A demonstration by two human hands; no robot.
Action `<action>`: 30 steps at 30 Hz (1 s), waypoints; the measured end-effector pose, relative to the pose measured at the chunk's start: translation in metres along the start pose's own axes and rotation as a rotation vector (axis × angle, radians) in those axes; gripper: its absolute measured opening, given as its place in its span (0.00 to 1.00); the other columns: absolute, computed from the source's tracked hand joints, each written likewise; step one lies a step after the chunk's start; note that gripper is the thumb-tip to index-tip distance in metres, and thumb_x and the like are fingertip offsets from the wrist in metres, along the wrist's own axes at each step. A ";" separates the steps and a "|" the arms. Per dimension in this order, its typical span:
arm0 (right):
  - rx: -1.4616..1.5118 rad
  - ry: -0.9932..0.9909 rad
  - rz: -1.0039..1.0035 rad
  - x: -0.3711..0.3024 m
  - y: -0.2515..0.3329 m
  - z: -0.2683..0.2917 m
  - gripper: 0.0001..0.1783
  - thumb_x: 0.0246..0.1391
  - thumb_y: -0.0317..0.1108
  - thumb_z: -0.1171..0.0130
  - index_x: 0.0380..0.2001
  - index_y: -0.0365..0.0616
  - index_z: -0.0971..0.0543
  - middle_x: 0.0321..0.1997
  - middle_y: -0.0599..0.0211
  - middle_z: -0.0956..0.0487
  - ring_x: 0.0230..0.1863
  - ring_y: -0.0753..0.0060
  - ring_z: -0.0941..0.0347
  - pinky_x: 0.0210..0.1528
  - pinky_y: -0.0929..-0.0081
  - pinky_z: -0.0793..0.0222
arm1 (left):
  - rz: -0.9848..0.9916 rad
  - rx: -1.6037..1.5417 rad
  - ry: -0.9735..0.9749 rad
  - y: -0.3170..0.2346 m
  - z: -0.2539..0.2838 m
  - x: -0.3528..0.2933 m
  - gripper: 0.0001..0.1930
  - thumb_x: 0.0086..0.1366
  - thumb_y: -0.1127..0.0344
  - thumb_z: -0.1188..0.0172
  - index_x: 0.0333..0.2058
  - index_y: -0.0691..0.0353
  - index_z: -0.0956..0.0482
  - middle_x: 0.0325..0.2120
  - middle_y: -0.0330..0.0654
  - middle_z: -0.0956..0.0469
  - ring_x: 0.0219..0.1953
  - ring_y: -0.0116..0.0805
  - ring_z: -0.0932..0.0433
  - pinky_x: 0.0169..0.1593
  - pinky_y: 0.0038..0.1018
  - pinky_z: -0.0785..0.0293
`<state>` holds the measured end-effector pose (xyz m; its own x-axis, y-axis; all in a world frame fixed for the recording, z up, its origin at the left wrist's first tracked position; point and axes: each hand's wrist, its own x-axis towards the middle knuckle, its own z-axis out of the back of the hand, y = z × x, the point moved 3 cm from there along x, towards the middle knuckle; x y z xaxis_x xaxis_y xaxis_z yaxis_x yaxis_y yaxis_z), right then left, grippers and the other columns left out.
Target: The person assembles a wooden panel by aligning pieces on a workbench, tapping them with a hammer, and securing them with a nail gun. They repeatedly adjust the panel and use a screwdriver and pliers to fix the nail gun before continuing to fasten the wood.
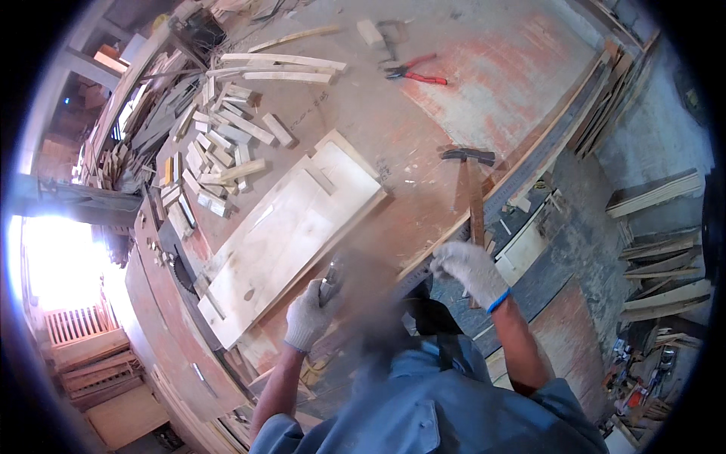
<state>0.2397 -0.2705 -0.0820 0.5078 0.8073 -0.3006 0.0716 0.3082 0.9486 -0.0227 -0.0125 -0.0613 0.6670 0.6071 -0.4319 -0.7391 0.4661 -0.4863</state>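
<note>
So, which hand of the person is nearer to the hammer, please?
Right. The right hand is by the lower part of the hammer's handle; whether it grips is unclear. The left hand is farther left, beside the pale board.

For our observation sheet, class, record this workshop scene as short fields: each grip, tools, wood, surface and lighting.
Left grip: white-gloved, holding a small shiny object, kind unclear
Right grip: white-gloved, at the wooden-handled hammer, contact unclear
Tools: hammer with its handle crossing the bench edge; red-handled pliers farther away
Wood: pale panel; loose wooden blocks; curved strips
Surface: worn, reddish-brown workbench
Lighting: bright opening at left
</note>
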 end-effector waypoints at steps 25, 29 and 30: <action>-0.651 0.131 0.590 0.096 0.044 -0.135 0.34 0.49 0.37 0.29 0.61 0.46 0.24 0.59 0.54 0.22 0.64 0.50 0.28 0.68 0.54 0.33 | 0.007 0.158 -0.095 0.018 -0.009 -0.002 0.18 0.63 0.51 0.31 0.45 0.55 0.21 0.27 0.50 0.16 0.33 0.55 0.16 0.35 0.45 0.22; -0.691 0.198 0.767 0.117 0.026 -0.165 0.30 0.43 0.37 0.27 0.52 0.48 0.22 0.55 0.57 0.21 0.61 0.47 0.26 0.65 0.51 0.32 | -0.002 0.150 -0.068 0.016 -0.007 0.002 0.20 0.62 0.53 0.30 0.48 0.56 0.21 0.29 0.49 0.16 0.34 0.53 0.15 0.37 0.43 0.21; -0.680 0.227 0.792 0.122 0.023 -0.170 0.28 0.42 0.37 0.27 0.50 0.48 0.22 0.53 0.58 0.20 0.59 0.47 0.26 0.63 0.51 0.30 | 0.005 0.138 -0.070 0.017 -0.007 0.000 0.21 0.62 0.53 0.30 0.49 0.56 0.21 0.30 0.49 0.16 0.34 0.53 0.15 0.37 0.44 0.21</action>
<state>0.1578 -0.0792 -0.1136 0.0227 0.9538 0.2995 -0.7383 -0.1860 0.6483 -0.0341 -0.0092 -0.0747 0.6589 0.6505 -0.3778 -0.7513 0.5442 -0.3733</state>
